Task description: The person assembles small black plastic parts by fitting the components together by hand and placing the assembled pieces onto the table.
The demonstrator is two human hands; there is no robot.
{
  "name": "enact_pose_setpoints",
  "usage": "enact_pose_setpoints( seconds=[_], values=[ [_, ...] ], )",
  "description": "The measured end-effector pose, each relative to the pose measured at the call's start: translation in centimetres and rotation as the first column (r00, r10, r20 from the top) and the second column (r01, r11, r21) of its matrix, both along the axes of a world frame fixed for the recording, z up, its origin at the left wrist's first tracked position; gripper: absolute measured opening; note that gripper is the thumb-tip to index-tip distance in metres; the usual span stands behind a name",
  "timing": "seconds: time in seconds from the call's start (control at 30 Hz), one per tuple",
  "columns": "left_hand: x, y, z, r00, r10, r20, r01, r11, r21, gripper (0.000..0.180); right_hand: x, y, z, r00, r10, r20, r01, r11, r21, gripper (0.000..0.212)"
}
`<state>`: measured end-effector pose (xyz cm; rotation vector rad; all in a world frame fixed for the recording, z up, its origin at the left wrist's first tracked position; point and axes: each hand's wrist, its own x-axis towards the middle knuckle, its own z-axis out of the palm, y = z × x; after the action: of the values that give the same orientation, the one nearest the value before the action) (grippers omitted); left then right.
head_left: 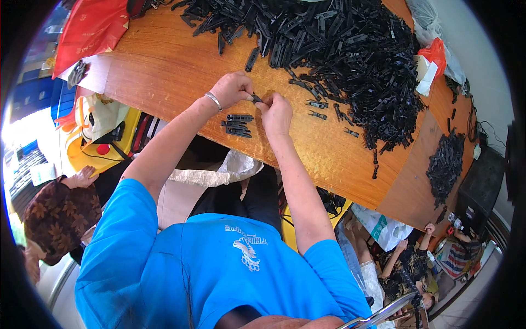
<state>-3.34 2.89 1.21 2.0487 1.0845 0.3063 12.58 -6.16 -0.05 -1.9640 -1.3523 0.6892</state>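
The left hand [233, 89] and right hand [276, 112] pinched a black part [256, 98], apparently working it, which next called for steadiness.

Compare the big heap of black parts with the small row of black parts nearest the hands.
The big heap covers much of the table's far side; the small row takes up a little space by the near edge. The big heap lies jumbled; the small row's parts lie side by side, roughly aligned. Both hold black, narrow parts.
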Motion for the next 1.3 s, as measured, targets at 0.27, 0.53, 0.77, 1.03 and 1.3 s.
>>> enact_pose_setpoints(
  seconds=[0.27, 0.53, 0.77, 1.03, 1.3],
  values=[
    [1.3, 1.5, 0.7, 0.958, -0.014, -0.285, -0.06, 0.966, -0.25, 0.021, 1.5, 3.2, 2.1, 0.981, 0.157, -0.118, -0.195, 0.855, -0.481, 0.028],
    [1.6, -1.4, 0.7, 0.927, 0.092, -0.362, -0.115, 0.992, -0.043, 0.03, 2.2, 1.3, 1.8, 0.964, 0.264, -0.02, -0.257, 0.916, -0.308, 0.026],
    [0.6, -3.6, 2.7, 0.981, 0.086, -0.175, -0.132, 0.954, -0.27, 0.028, 2.5, -2.0, 0.3, 0.961, 0.212, -0.18, -0.229, 0.97, -0.083, 0.021],
    [-1.5, -3.7, 2.5, 0.979, 0.13, -0.158, -0.183, 0.904, -0.387, 0.024, 3.4, -0.2, 1.9, 0.839, 0.163, -0.52, -0.328, 0.913, -0.242, 0.019],
    [-3.2, -2.8, 2.6, 0.949, 0.009, -0.316, -0.056, 0.988, -0.141, 0.023, 9.2, 3.3, 1.2, 0.835, 0.241, 0.494, -0.241, 0.968, -0.065, 0.015]
  ],
)
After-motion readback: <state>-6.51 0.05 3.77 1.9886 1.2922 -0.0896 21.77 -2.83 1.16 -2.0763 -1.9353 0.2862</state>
